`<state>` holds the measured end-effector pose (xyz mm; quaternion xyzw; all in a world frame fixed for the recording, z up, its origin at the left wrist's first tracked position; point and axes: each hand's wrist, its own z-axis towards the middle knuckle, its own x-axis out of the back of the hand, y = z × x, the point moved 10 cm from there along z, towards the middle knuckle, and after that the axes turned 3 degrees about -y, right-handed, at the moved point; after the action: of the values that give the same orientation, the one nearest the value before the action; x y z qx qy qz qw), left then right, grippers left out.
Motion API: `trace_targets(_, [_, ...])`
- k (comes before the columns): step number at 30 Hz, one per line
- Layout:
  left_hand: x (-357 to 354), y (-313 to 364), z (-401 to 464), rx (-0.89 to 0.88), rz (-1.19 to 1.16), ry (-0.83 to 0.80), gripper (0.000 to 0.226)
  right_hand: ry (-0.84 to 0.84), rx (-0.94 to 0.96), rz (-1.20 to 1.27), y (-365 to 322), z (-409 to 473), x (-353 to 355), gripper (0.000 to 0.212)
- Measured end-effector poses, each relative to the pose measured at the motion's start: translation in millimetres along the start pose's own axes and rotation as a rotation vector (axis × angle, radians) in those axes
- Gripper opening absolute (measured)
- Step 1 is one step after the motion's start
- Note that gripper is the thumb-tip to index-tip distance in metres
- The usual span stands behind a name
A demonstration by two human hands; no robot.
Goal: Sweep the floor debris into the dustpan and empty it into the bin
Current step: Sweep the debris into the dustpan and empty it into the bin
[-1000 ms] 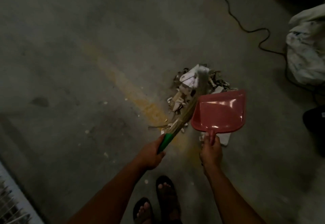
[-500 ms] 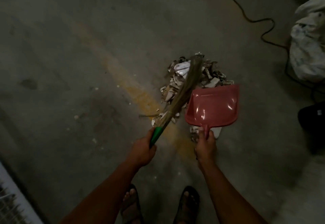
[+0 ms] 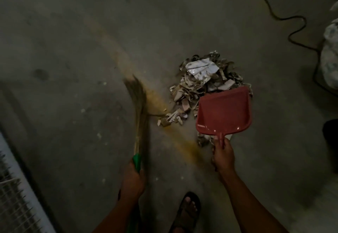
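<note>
- We see the left hand [image 3: 132, 180] wrapped around the green handle of the broom [image 3: 140, 115]; its long axis runs nearly straight away from us, with the blurred bristle tips curving up and left on the floor [image 3: 64, 40].
- The right hand [image 3: 223, 155] grips the stem of the red dustpan [image 3: 224, 113], whose open mouth points away from us, up and slightly right, into the debris pile [image 3: 199, 80].
- The broom lies well left of the pile, apart from it, beside a yellow streak [image 3: 155, 101].
- A black cable [image 3: 290, 31] snakes across the floor's far right corner.
- One sandalled foot [image 3: 187, 212] stands at the near edge.
</note>
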<state>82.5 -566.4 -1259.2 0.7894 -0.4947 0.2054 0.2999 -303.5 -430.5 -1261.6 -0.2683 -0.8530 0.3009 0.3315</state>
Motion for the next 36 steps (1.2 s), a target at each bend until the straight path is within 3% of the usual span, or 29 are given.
trace_targets(2, [-16, -2, -4, 0.069, 0.038, -0.079, 0.056, -0.037, 0.001, -0.002, 1, 1, -3, 0.047])
trace_targets(6, [-70, 4, 4, 0.146, 0.193, -0.263, 0.066, -0.083, -0.009, 0.046, 11, 4, -8, 0.038])
trace_targets(9, [-84, 50, 2, 0.048, 0.297, -0.283, 0.055, -0.087, -0.001, 0.061, 17, 6, -6, 0.043])
trace_targets(12, [-111, 101, -6, -0.034, 0.338, -0.403, 0.059, -0.098, 0.000, 0.089, 20, 6, -3, 0.042])
trace_targets(15, [-131, 127, 2, 0.011, 0.215, -0.425, 0.075, -0.091, 0.004, 0.092, 20, 7, 7, 0.022])
trace_targets(18, [-130, 163, -8, -0.026, 0.099, -0.462, 0.076, -0.079, -0.015, 0.089, 16, 5, 17, 0.013])
trace_targets(24, [-108, 203, -34, -0.161, 0.023, -0.379, 0.069, -0.005, -0.003, 0.117, 0, 4, 41, 0.020])
trace_targets(30, [-87, 216, -46, -0.308, 0.133, -0.240, 0.073, 0.034, 0.013, 0.155, -14, -2, 48, 0.023])
trace_targets(34, [-71, 235, -49, -0.404, 0.213, -0.190, 0.073, 0.065, 0.018, 0.187, -18, -6, 51, 0.049])
trace_targets(36, [-67, 239, -51, -0.436, 0.273, -0.203, 0.074, 0.075, 0.022, 0.194, -20, -12, 55, 0.051])
